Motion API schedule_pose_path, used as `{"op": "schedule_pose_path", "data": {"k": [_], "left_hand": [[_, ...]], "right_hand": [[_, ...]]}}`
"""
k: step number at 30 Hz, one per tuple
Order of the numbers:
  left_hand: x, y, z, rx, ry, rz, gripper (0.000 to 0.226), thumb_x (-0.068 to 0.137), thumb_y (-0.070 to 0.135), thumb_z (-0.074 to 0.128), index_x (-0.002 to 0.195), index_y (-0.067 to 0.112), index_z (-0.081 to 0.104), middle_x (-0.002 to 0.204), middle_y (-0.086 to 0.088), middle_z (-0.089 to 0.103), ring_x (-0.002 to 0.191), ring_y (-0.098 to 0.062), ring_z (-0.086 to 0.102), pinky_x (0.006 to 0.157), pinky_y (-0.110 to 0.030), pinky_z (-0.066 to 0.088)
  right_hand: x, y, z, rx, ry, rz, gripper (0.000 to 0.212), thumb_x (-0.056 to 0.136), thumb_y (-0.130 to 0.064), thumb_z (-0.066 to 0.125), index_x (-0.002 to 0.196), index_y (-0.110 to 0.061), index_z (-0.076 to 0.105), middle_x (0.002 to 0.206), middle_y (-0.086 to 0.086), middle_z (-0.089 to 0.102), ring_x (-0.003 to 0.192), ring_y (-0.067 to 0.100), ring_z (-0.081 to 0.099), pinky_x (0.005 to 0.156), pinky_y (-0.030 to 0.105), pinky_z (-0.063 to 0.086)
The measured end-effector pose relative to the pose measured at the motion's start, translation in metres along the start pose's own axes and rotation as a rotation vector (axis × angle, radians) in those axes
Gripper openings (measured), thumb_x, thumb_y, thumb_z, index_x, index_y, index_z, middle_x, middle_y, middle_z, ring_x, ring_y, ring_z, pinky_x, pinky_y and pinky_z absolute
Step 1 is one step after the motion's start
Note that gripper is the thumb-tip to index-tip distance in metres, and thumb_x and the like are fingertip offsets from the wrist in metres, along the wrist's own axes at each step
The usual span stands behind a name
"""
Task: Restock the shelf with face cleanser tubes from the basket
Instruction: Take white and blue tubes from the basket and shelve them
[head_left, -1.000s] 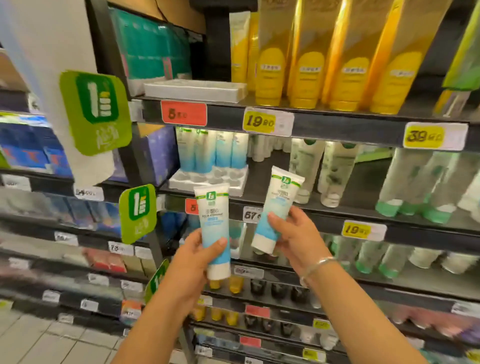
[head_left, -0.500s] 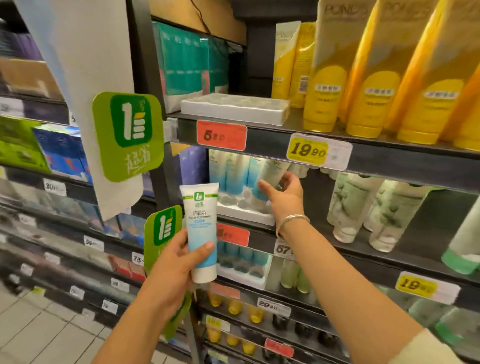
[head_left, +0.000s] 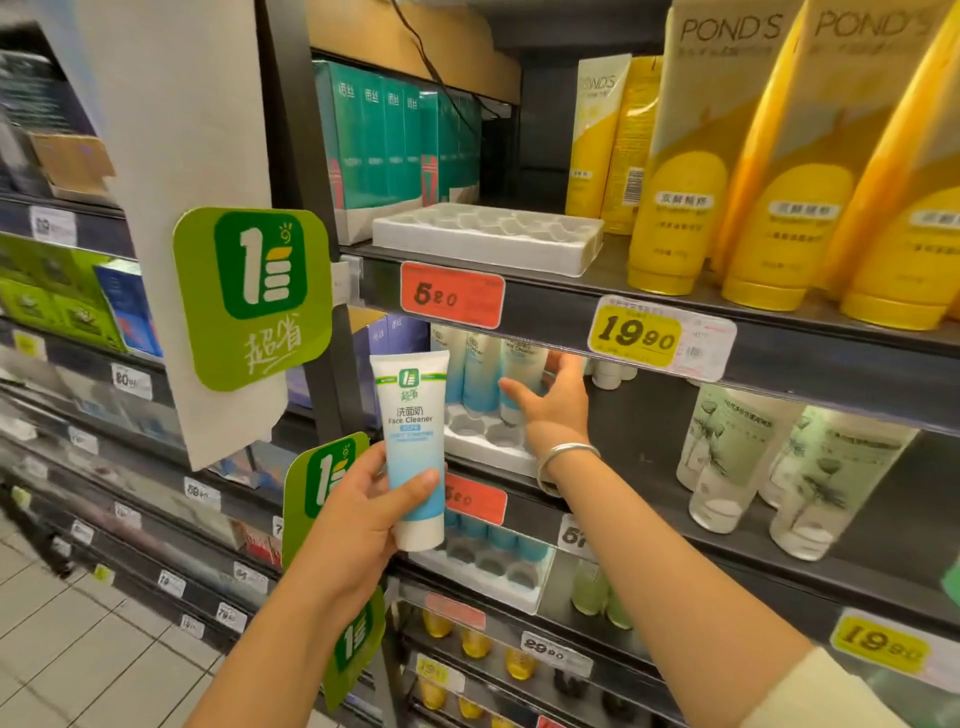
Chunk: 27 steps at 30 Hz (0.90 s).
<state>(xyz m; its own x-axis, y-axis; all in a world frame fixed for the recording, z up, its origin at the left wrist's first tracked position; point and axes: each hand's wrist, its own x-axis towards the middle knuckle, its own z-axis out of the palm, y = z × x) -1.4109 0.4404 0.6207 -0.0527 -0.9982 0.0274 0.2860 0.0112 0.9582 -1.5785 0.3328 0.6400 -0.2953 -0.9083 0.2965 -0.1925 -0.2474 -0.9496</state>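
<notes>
Face cleanser tubes are dealt with two at a time at this point, and from left to right the scene is read as follows. A green promotional sign is seen hanging from the upright at the left. Just right of it, one blue-and-white tube is clamped upright, cap down, in the left hand, with the thumb curled across its front, and is held out in front of the shelf edge. Further right, on the middle shelf, a white slotted tray is seen with several tubes already standing along its back row and empty sockets towards the front. The right hand is stretched in over that tray with fingers spread and relaxed beside a shelved tube (whether it is touched cannot be told). To do the step well, the shelved tube should be seated fully in its socket, label outward, before the hand is drawn clear without brushing its neighbours. The held tube should then be lowered cap first into an empty socket. Yellow bottles are stood on the shelf above, at the far right.
</notes>
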Motion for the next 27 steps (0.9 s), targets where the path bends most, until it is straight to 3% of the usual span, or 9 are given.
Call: {"op": "schedule_pose_path", "data": {"k": [5,9,18,21,24,27], "left_hand": [[0.002,0.003,0.009,0.001,-0.005,0.004,0.049,0.064,0.02,0.069,0.112,0.021,0.059,0.098,-0.001,0.073,0.084,-0.012,0.07,0.063,-0.023,0.056],[0.006,0.004,0.015,-0.011,0.001,0.01,0.044,0.064,0.017,0.068,0.108,0.023,0.06,0.091,0.002,0.074,0.079,-0.009,0.07,0.061,-0.022,0.055],[0.016,0.002,0.037,0.015,-0.038,-0.001,0.045,0.065,0.017,0.069,0.108,0.025,0.06,0.095,0.005,0.073,0.083,-0.008,0.069,0.063,-0.022,0.055],[0.021,0.003,0.042,0.033,-0.058,-0.021,0.046,0.063,0.018,0.071,0.107,0.026,0.061,0.098,0.002,0.073,0.085,-0.01,0.069,0.064,-0.023,0.055],[0.027,0.005,0.049,0.07,-0.057,-0.036,0.053,0.057,0.023,0.074,0.109,0.025,0.062,0.106,-0.003,0.069,0.093,-0.018,0.068,0.075,-0.035,0.055],[0.037,0.008,0.063,0.12,-0.051,-0.03,0.057,0.057,0.026,0.075,0.111,0.02,0.061,0.11,-0.004,0.068,0.099,-0.022,0.065,0.086,-0.04,0.052]], "right_hand": [[0.002,0.005,0.003,-0.093,-0.035,0.019,0.042,0.075,-0.009,0.074,0.1,-0.017,0.042,0.115,0.008,0.059,0.099,0.014,0.055,0.09,0.029,0.048],[0.005,0.003,0.004,-0.214,-0.042,0.029,0.046,0.074,-0.013,0.076,0.109,-0.009,0.046,0.115,0.011,0.058,0.107,0.023,0.057,0.094,0.036,0.049],[0.005,0.0,0.003,-0.424,-0.047,0.077,0.048,0.075,-0.026,0.075,0.109,-0.008,0.047,0.115,0.011,0.056,0.106,0.028,0.057,0.089,0.039,0.049],[0.002,-0.001,-0.004,-0.338,-0.091,0.108,0.042,0.078,-0.021,0.073,0.108,-0.008,0.046,0.115,0.011,0.055,0.107,0.026,0.056,0.089,0.035,0.046],[-0.003,-0.002,-0.025,-0.227,-0.061,0.117,0.039,0.08,-0.018,0.071,0.112,-0.008,0.05,0.113,0.006,0.052,0.101,0.019,0.053,0.087,0.029,0.044],[-0.01,-0.002,-0.05,-0.147,-0.046,0.121,0.019,0.083,-0.014,0.067,0.097,-0.014,0.055,0.098,0.002,0.056,0.089,0.016,0.054,0.083,0.031,0.048]]}}
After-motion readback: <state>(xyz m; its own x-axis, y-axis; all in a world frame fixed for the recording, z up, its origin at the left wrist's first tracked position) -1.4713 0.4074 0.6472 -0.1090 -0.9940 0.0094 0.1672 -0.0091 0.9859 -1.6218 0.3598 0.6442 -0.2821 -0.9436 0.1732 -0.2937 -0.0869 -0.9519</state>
